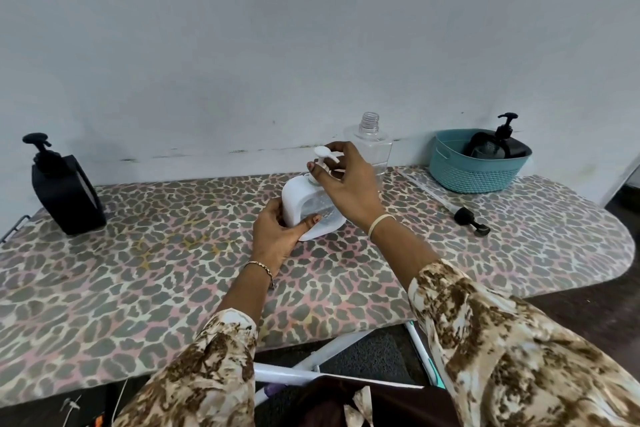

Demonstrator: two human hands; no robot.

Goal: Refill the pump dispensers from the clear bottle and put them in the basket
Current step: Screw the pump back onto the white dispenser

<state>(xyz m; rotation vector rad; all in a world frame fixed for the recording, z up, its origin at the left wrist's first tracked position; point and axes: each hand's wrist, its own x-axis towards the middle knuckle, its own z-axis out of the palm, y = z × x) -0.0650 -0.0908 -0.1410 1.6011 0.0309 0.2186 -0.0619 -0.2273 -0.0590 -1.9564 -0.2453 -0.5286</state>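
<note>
A white pump dispenser (304, 204) stands at the middle of the leopard-print board (173, 270). My left hand (277, 236) grips its lower left side. My right hand (349, 184) is closed around its white pump head (323, 156) at the neck. Behind it, against the wall, stands the clear bottle (372, 146), uncapped. A teal basket (478, 163) at the far right holds a black pump dispenser (505, 142). Another black pump dispenser (65, 191) stands at the far left.
A loose black pump head with a long clear tube (464, 215) lies on the board between the clear bottle and the basket. The board's rounded end is at the right; its white legs and dark floor show below the front edge.
</note>
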